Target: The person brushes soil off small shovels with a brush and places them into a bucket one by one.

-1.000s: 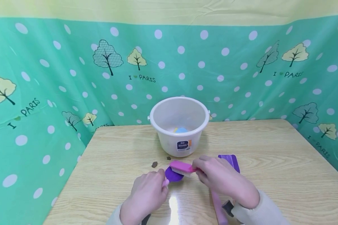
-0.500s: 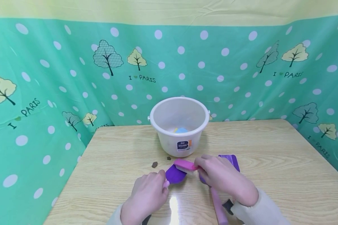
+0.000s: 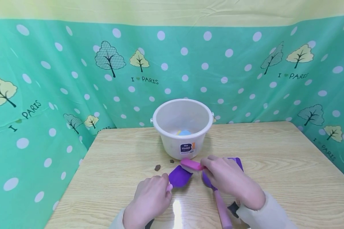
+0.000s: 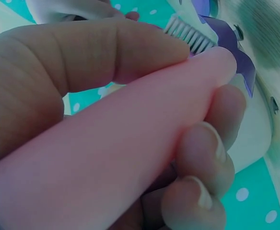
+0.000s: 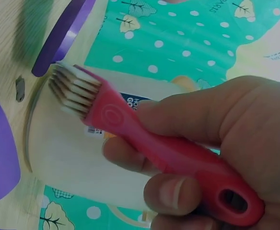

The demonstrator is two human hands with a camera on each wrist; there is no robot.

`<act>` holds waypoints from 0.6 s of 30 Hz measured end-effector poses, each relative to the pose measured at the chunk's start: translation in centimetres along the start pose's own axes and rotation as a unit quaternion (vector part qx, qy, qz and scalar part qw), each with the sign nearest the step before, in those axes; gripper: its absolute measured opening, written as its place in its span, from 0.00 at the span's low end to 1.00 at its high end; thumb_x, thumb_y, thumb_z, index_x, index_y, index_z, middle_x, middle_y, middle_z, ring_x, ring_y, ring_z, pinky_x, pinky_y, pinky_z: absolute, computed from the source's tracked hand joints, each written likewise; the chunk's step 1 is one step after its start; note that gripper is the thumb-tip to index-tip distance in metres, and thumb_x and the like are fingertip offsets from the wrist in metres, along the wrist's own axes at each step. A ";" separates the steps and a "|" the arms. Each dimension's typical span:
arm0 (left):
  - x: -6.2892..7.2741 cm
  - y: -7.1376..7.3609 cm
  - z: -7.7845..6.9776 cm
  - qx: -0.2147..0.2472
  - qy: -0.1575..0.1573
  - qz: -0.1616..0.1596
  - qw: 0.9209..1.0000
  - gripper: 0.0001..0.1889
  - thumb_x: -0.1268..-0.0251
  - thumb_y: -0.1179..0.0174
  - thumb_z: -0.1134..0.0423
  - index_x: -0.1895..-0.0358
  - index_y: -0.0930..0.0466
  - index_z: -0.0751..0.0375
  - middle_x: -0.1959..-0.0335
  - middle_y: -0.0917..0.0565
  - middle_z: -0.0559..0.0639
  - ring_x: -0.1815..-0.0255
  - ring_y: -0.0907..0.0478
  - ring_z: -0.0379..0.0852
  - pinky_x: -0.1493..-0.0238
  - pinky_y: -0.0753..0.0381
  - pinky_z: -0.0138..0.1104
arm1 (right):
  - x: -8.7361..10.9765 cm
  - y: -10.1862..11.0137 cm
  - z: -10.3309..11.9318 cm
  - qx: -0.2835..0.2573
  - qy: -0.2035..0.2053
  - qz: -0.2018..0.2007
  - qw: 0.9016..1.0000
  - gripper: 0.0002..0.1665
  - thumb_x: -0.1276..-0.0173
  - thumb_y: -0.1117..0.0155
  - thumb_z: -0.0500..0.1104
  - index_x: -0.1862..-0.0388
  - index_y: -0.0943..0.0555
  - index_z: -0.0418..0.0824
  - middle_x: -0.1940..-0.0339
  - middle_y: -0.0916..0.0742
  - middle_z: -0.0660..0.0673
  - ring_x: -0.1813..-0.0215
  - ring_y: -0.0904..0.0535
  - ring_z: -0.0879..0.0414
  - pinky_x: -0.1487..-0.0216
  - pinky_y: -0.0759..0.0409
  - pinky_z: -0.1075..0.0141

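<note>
My left hand (image 3: 150, 197) grips the pink handle (image 4: 121, 129) of a small shovel. Its purple blade (image 3: 180, 176) is held over the table with the tip toward the bucket. In my right hand (image 3: 227, 178) is a pink brush (image 5: 154, 143), pinched between thumb and fingers. The brush's pale bristles (image 5: 73, 91) are at the blade's far edge; they look brownish between the tufts. Whether they touch the blade I cannot tell. A second purple shovel (image 3: 222, 208) with a pink handle lies on the table, partly hidden under my right hand.
Behind my hands a white bucket (image 3: 177, 144) stands on the table, with a light-blue thing (image 3: 184, 132) inside. Two small brown pieces, the larger one a flake (image 3: 157, 167), lie before it. Another purple item (image 3: 238, 163) lies beyond my right hand. A patterned curtain (image 3: 172, 73) hangs behind.
My right hand has drawn the brush up and to the right across the blade toward its far edge. More of the purple blade shows. The left hand has barely moved.
</note>
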State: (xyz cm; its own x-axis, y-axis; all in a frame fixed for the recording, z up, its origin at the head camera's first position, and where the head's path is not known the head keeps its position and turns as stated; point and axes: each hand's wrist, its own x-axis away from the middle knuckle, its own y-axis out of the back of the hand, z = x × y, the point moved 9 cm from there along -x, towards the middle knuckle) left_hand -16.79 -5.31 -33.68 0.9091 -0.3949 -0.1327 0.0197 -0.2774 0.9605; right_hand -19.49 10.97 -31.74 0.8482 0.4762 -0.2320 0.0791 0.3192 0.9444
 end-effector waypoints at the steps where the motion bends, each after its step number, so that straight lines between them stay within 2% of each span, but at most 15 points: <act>1: 0.0 0.0 0.0 0.000 0.001 0.001 1.000 0.08 0.45 0.37 0.61 0.74 0.28 0.56 0.84 0.32 0.43 0.86 0.35 0.40 0.86 0.38 0.32 | 0.0 0.0 0.2 -0.008 0.004 0.003 1.000 0.09 0.41 0.36 0.37 0.67 0.20 0.52 0.72 0.22 0.60 0.75 0.28 0.66 0.75 0.29 0.70; 6: 0.0 -0.1 0.1 0.006 0.006 0.008 1.000 0.07 0.45 0.37 0.62 0.72 0.26 0.57 0.83 0.31 0.43 0.85 0.35 0.39 0.85 0.37 0.32 | 0.2 0.2 1.5 -0.069 0.033 0.032 0.997 0.07 0.36 0.37 0.40 0.62 0.18 0.53 0.67 0.19 0.61 0.70 0.27 0.68 0.69 0.26 0.70; 9: 0.0 -0.2 0.2 0.007 0.012 0.012 1.000 0.07 0.46 0.37 0.63 0.71 0.26 0.58 0.83 0.31 0.43 0.85 0.35 0.39 0.85 0.37 0.32 | 0.4 0.3 2.4 -0.087 0.055 0.036 0.994 0.06 0.35 0.37 0.42 0.61 0.18 0.53 0.62 0.17 0.61 0.66 0.26 0.68 0.66 0.25 0.70; 18: -0.1 -0.1 0.6 0.011 0.032 0.010 0.999 0.09 0.46 0.36 0.62 0.68 0.28 0.60 0.83 0.30 0.45 0.85 0.34 0.41 0.86 0.36 0.34 | 0.6 0.0 2.5 -0.066 0.047 0.054 0.995 0.06 0.36 0.36 0.41 0.62 0.17 0.53 0.66 0.19 0.61 0.71 0.30 0.67 0.71 0.28 0.72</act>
State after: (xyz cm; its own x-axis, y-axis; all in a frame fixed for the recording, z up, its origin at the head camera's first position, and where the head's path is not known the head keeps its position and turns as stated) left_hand -17.16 -5.74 -33.91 0.9342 -0.3436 -0.0961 -0.0079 -0.2894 0.9572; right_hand -17.71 9.23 -31.32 0.7948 0.5860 -0.1578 -0.0838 0.3635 0.9278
